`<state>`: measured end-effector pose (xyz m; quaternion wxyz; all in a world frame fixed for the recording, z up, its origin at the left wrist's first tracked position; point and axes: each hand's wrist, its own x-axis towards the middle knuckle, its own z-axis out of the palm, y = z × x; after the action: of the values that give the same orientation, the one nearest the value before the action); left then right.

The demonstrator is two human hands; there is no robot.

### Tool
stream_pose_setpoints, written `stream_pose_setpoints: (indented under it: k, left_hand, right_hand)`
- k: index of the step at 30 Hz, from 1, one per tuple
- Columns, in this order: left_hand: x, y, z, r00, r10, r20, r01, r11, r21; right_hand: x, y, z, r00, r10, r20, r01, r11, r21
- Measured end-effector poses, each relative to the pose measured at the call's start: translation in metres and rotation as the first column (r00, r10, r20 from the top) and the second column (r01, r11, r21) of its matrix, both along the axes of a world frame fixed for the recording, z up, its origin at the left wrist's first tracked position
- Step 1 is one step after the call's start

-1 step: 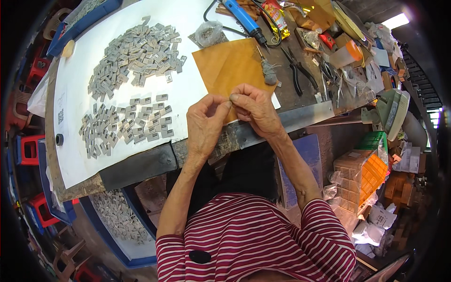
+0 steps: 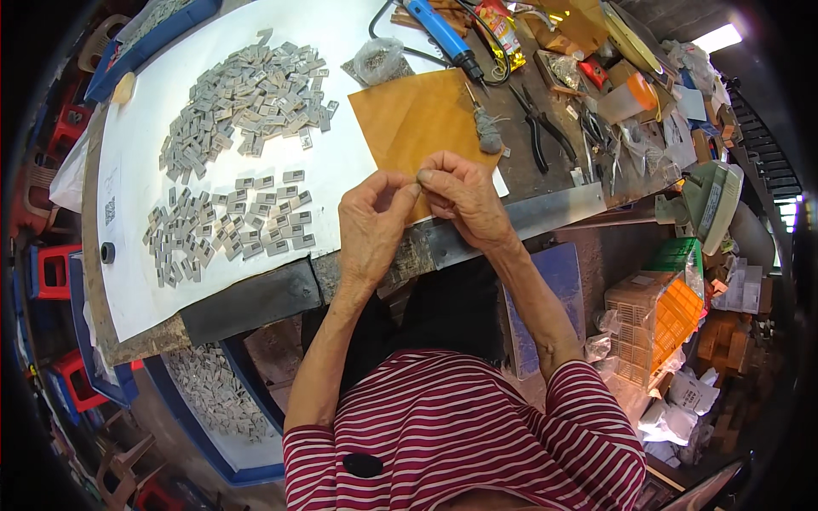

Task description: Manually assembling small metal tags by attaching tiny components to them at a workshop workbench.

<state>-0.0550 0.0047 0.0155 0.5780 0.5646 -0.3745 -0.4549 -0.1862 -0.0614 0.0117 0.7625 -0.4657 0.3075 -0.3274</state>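
Single head cam, fisheye, looking steeply down and slightly forward. Close range: left hand (image 2: 372, 223) and right hand (image 2: 464, 202) sit near frame centre, workbench (image 2: 256, 298) beyond them, striped shirt (image 2: 460, 434) below. Edges bend at rim.

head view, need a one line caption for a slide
Left hand and right hand meet fingertip to fingertip over a brown paper sheet, beside small grey pieces on white paper.

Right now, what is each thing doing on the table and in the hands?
left hand: fingertips pinched against the right hand's
right hand: pinched shut on something too small to tell
grey pieces: loose heap on white sheet
brown paper: lying flat
pliers: lying flat, handles apart
blue tool: lying down, untouched
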Motion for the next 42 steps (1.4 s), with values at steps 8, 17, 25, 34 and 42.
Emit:
stream_pose_setpoints:
  k: [8, 17, 25, 34, 42]
  left_hand:
    - [0.006, 0.01, -0.001, 0.996, -0.063, -0.063, 0.06, 0.997, -0.04]
    - [0.008, 0.014, 0.001, 0.986, -0.093, -0.142, 0.092, 0.996, -0.015]
    - [0.007, 0.017, 0.006, 0.988, -0.039, -0.151, 0.039, 0.999, -0.007]
    - [0.01, 0.021, -0.001, 0.999, -0.003, 0.04, 0.003, 1.0, 0.002]
    - [0.008, 0.034, 0.008, 0.998, -0.056, -0.02, 0.055, 0.998, -0.029]
  right_hand:
    - [-0.005, -0.002, 0.008, 0.993, -0.058, -0.101, 0.047, 0.994, -0.101]
    - [-0.006, 0.002, 0.009, 0.99, -0.042, -0.133, 0.025, 0.992, -0.123]
    - [-0.01, 0.007, 0.009, 0.991, -0.014, -0.133, -0.005, 0.991, -0.136]
    - [-0.005, 0.011, 0.008, 0.994, 0.06, -0.096, -0.073, 0.989, -0.131]
    - [-0.005, 0.025, 0.008, 0.989, 0.067, -0.129, -0.089, 0.98, -0.179]
